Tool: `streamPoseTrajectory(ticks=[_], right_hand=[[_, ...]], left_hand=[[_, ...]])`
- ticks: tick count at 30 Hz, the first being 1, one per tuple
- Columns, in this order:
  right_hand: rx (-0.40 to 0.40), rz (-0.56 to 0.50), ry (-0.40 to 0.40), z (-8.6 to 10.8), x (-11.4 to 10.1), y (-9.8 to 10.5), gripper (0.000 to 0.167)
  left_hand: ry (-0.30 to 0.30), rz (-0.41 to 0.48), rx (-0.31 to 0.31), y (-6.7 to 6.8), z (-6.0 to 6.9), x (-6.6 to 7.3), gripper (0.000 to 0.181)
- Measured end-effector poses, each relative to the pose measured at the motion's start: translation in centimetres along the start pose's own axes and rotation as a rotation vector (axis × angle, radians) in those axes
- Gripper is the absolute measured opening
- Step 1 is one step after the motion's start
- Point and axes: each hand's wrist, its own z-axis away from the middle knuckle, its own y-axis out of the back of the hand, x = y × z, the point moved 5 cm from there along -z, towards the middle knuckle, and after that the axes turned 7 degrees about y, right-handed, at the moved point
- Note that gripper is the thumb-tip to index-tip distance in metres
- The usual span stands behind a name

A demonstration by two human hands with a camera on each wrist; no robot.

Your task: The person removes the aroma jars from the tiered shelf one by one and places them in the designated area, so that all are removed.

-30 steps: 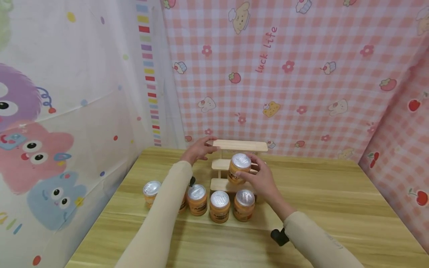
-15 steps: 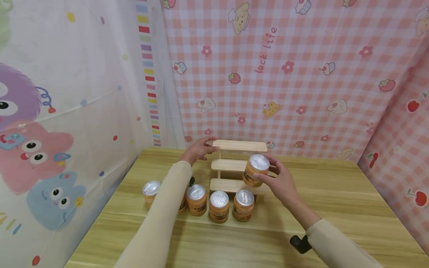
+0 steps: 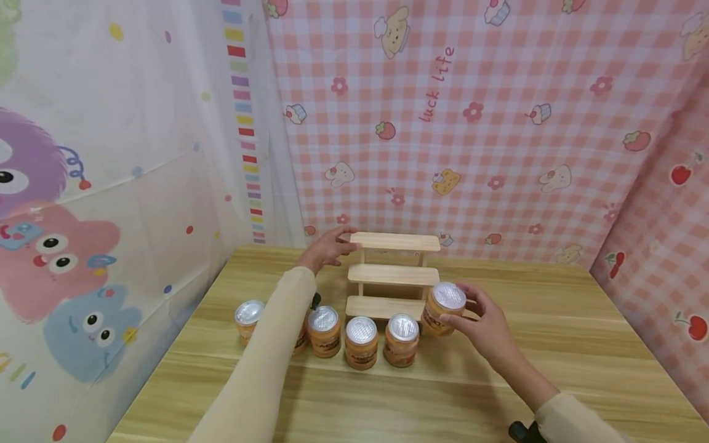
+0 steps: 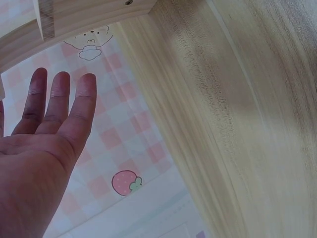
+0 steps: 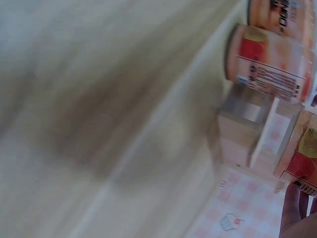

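Note:
My right hand grips an orange-labelled can with a silver lid, thumb in front and fingers behind. This can is slightly tilted, off the tabletop by the right end of the lowest shelf; it also shows at the right edge of the right wrist view. A three-tier wooden display shelf stands on the table, its tiers bare. At its top left end my left hand pinches the top board between thumb and index finger; the other fingers extend loosely below. The exact contact is hidden in the left wrist view.
Several matching cans stand in a row before the shelf, among them a middle can and a right-hand can. My left forearm partly covers one. A checked cloth hangs behind the wooden table.
My right hand has carried the can from in front of the shelf's middle tier rightward and down, to beside the lowest tier. The left hand stays at the top board.

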Motion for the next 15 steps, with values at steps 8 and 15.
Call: streamPoseTrajectory(ticks=[8,15], right_hand=[[-0.022,0.017,-0.051,1.8,2.8,-0.3,0.075],[-0.031,0.016,-0.052,2.9,5.3,-1.0,0.073]], left_hand=[[0.002,0.014,-0.005,-0.1,0.2,0.2,0.052],[0.002,0.024,-0.012,-0.1,0.0,0.0,0.051]])
